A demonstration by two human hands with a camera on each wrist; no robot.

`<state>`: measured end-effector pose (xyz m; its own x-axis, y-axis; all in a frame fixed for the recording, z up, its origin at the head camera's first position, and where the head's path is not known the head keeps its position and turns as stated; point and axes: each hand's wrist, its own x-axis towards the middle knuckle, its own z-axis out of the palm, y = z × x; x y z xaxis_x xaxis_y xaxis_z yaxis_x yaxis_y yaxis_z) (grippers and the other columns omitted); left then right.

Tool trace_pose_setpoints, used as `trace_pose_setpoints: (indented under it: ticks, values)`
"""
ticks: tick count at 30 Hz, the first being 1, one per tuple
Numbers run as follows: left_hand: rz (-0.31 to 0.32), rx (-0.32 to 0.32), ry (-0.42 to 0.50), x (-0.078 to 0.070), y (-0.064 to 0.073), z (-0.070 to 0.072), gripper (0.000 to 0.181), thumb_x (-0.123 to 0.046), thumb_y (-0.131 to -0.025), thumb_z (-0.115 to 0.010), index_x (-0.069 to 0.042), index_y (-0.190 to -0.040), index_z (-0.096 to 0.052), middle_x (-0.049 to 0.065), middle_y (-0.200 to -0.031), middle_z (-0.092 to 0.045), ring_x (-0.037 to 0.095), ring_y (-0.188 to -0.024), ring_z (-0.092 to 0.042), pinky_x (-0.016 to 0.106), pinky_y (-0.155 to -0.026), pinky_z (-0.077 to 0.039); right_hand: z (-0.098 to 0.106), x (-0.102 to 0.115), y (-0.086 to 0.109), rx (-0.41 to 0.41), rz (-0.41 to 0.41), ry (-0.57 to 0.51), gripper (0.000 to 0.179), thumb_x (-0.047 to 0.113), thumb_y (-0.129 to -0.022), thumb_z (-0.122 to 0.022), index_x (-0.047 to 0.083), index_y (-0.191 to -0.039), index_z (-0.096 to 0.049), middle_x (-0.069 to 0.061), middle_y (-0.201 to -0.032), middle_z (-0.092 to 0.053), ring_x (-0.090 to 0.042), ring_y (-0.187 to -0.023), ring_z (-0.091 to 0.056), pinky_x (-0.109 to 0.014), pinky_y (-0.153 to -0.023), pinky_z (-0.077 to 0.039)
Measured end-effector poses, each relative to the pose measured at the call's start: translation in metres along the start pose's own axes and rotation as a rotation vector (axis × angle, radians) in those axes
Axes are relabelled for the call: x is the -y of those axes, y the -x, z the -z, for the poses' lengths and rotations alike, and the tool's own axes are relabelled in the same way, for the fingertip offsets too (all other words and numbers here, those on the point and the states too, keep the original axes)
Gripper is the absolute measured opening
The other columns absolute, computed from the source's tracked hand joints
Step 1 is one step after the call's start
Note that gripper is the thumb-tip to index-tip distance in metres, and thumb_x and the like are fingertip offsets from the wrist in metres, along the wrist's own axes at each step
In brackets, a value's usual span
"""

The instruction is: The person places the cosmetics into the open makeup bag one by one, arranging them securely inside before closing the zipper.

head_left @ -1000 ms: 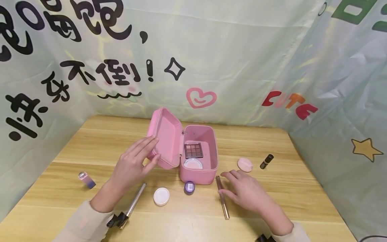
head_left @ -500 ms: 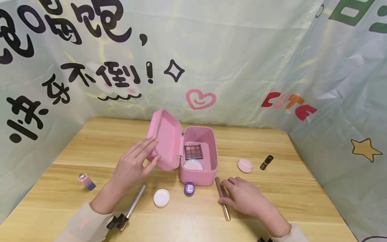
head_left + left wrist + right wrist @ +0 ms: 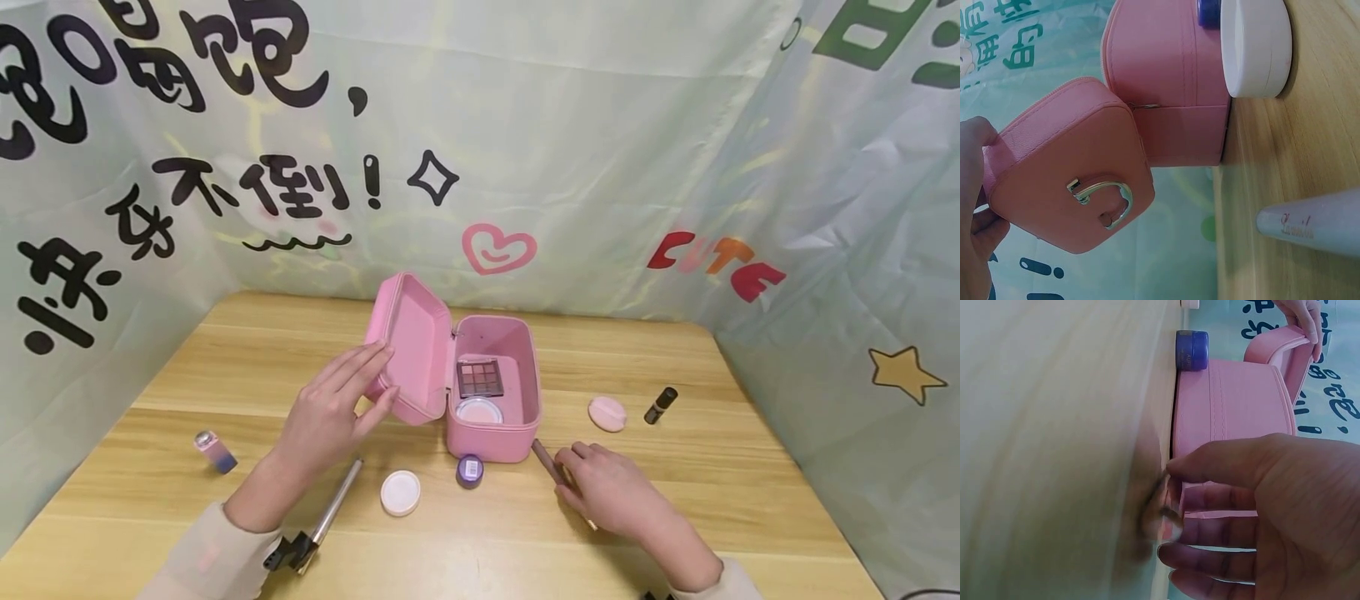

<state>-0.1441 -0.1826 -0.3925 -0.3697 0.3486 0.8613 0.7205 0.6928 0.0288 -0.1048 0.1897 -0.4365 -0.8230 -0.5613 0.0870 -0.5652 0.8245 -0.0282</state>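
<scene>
My left hand [image 3: 330, 417] holds the raised lid [image 3: 423, 342] of a pink cosmetic case [image 3: 491, 444] by its edge; in the left wrist view the lid's outer face [image 3: 1085, 181] shows a metal-ended handle. Inside the case lie an eyeshadow palette [image 3: 480, 377] and a round, pale compact [image 3: 478, 410]. My right hand [image 3: 611, 492] pinches a slim brown cosmetic stick with a gold end [image 3: 548, 461] just above or on the table, right of the case. Fingers hide its middle, and it is blurred in the right wrist view.
Before the case stand a purple jar [image 3: 470, 472] and a round white container [image 3: 401, 492]. A silver tube [image 3: 337, 504] lies near my left forearm, a pink-and-blue tube [image 3: 216, 452] farther left. A pink puff [image 3: 607, 413] and black tube [image 3: 661, 406] are at right. Printed cloth [image 3: 600, 167] encloses the table.
My right hand has come down onto the brown stick and taken hold of it; the stick has turned, its near end swinging right. The left hand keeps its place on the lid.
</scene>
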Motion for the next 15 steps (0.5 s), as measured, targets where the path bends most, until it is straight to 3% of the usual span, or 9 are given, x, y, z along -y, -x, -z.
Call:
trace_pose_setpoints:
  ticks: [15]
  values:
    - [0.009,-0.011,0.010,0.0009,-0.0012,0.0005,0.046,-0.037,-0.100,-0.052,0.002,-0.121,-0.066,0.016,-0.121,-0.066,0.035,-0.108,-0.063,0.049,-0.089,-0.055,-0.0021,-0.0058,-0.0054,0.012,0.002,-0.052,0.019,0.027,-0.084,-0.076,0.016,-0.090,-0.061,0.013,-0.069,-0.045,-0.005,-0.059,-0.042,-0.025,-0.049,-0.039]
